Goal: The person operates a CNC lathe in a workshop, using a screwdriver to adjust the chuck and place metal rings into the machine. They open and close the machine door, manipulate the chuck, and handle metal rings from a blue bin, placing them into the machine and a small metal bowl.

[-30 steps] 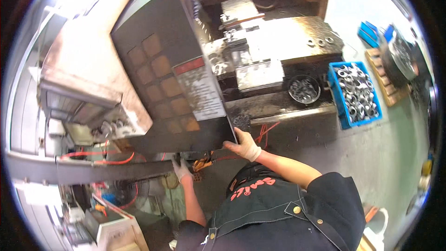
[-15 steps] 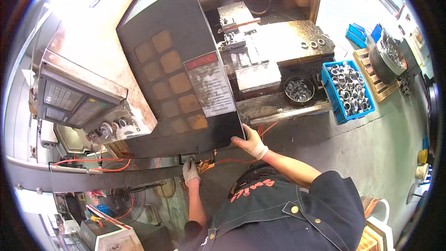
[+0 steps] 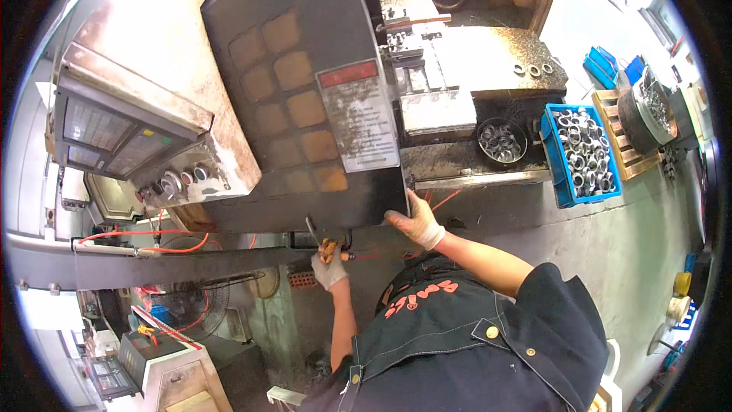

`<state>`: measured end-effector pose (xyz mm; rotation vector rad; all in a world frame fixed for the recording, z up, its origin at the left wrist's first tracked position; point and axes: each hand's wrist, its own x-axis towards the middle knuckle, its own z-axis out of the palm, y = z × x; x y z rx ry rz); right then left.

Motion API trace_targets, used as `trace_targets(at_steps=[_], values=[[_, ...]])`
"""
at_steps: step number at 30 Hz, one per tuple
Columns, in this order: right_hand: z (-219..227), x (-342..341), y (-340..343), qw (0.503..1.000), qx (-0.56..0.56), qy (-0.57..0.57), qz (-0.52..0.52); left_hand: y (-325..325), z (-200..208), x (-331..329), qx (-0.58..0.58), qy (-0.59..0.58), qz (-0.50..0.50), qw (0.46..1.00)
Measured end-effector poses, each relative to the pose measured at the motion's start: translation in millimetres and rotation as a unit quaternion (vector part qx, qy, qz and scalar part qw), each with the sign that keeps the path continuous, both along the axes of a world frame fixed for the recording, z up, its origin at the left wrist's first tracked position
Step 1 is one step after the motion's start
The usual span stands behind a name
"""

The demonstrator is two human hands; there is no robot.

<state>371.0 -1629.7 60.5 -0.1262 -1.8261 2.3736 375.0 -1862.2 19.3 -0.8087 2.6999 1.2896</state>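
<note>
My right hand (image 3: pixel 418 223), in a pale glove, grips the lower right edge of the machine's large dark sliding door (image 3: pixel 282 107), fingers behind the edge and thumb on the front. In my gloved left hand (image 3: pixel 329 268), fingers are closed around an orange-yellow air blow gun (image 3: pixel 328 250). The gun's thin nozzle points up toward the door's lower edge, close to a dark door handle (image 3: pixel 301 239). Right of the door, the opening shows a metal machine bed (image 3: pixel 488 57) with several small rings (image 3: pixel 535 70) on it, and a round pan (image 3: pixel 502 142) of metal rings below.
A blue crate (image 3: pixel 563 175) full of metal rings stands at the right. Beyond it, a drum (image 3: pixel 640 118) sits on a wooden pallet (image 3: pixel 610 111). The control panel (image 3: pixel 122 133) juts out at left. An orange hose (image 3: pixel 145 250) runs near the rail (image 3: pixel 183 268).
The blow gun, earlier hanging beside my left hand near the door handle, is now in that hand with its nozzle up. My right hand stays on the door edge. The view has shifted slightly.
</note>
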Motion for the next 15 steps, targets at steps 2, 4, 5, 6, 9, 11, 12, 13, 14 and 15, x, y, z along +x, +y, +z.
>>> trace_targets(at_steps=[2, 4, 5, 6, 9, 11, 12, 13, 14, 15], values=[[7, 1, 9, 0.996, 0.019, -0.069, 0.054, 1, 1, 11, 0.179, 0.195, 0.062, 0.962], [-7, -2, 12, 0.997, 0.025, -0.004, 0.068, 19, 34, 25, 0.251, 0.239, 0.122, 0.930], [-4, -2, 16, 0.992, 0.094, 0.013, 0.078, 24, 41, 33, 0.325, 0.256, 0.067, 0.908], [1, -2, 23, 0.982, 0.163, 0.029, 0.086, 27, 46, 41, 0.395, 0.271, 0.011, 0.878], [12, -2, 50, 0.928, 0.343, 0.104, 0.096, 65, 69, 57, 0.500, 0.307, -0.107, 0.803], [34, 8, 70, 0.934, 0.312, 0.148, 0.096, 118, 95, 62, 0.503, 0.295, -0.127, 0.803], [24, 11, 81, 0.932, 0.299, 0.174, 0.108, 150, 114, 59, 0.439, 0.328, -0.172, 0.819], [31, 16, 95, 0.931, 0.275, 0.180, 0.155, 167, 120, 47, 0.296, 0.382, -0.234, 0.843], [39, 19, 109, 0.928, 0.254, 0.186, 0.202, 185, 124, 36, 0.147, 0.426, -0.289, 0.845], [35, 22, 117, 0.932, 0.158, 0.173, 0.275, 205, 128, 32, 0.172, 0.393, -0.256, 0.866]])
